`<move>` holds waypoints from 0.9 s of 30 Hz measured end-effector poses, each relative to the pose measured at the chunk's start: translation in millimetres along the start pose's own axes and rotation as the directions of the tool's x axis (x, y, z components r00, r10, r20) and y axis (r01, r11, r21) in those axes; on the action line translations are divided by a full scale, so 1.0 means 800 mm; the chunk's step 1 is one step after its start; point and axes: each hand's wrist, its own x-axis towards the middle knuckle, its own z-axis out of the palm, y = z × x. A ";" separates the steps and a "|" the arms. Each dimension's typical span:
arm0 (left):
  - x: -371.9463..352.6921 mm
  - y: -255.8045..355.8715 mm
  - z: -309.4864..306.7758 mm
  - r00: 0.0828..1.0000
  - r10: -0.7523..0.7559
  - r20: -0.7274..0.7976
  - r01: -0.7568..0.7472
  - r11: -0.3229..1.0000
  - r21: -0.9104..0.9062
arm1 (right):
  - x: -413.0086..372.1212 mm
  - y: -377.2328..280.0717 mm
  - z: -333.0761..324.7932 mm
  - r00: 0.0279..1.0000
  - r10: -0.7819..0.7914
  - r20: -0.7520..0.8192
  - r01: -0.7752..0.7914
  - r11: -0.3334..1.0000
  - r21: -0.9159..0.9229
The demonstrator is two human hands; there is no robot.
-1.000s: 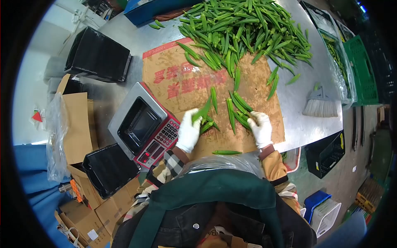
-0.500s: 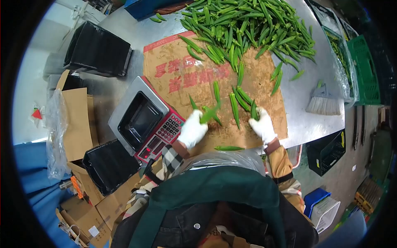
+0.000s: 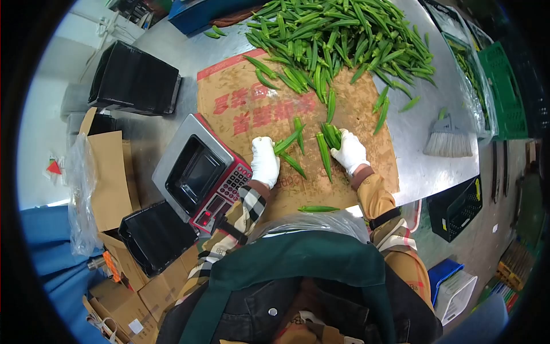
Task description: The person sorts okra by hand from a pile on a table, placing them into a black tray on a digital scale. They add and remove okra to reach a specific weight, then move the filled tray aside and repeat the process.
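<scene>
Both my hands wear white gloves and work above a flattened cardboard sheet (image 3: 246, 100) with red print. My left hand (image 3: 265, 162) is closed on okra, a green pod (image 3: 288, 141) pointing out to the right from its fingers. Okra pods (image 3: 330, 135) also sit in the grip of my right hand (image 3: 350, 152), its fingers pressed around them. Between the hands a loose okra pod (image 3: 324, 156) lies on the cardboard, and another pod (image 3: 318, 208) lies close to my apron. A big okra pile (image 3: 344, 40) covers the far end of the sheet.
A red-and-grey weighing scale (image 3: 200, 172) stands left of my left hand, a black tray on its pan. Black bins (image 3: 134, 77) and cardboard boxes (image 3: 109, 178) are farther left. A brush head (image 3: 448, 137) lies on the metal table's right side; a green crate (image 3: 501, 92) is beyond.
My right hand has moved up and left, drawing several okra pods together. My left hand has shifted slightly up and left, its pod now lower and nearer the cardboard.
</scene>
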 end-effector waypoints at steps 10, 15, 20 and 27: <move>-0.013 0.038 -0.007 0.860 0.405 0.311 -0.446 0.892 0.075 | -0.042 -0.040 0.049 0.993 0.032 -0.111 -0.034 0.999 -0.018; -0.011 0.040 -0.035 0.934 0.044 0.356 -0.029 0.998 -0.046 | -0.018 -0.044 0.003 0.981 0.183 0.063 -0.193 0.956 0.223; -0.006 0.054 -0.097 0.773 -0.102 0.627 0.634 0.076 -0.770 | 0.003 -0.095 -0.006 0.991 0.132 0.010 -0.126 0.914 0.385; -0.006 0.046 -0.157 0.765 -0.043 0.642 0.619 -0.224 -0.753 | 0.038 -0.139 0.074 0.995 -0.093 -0.025 0.093 0.996 0.003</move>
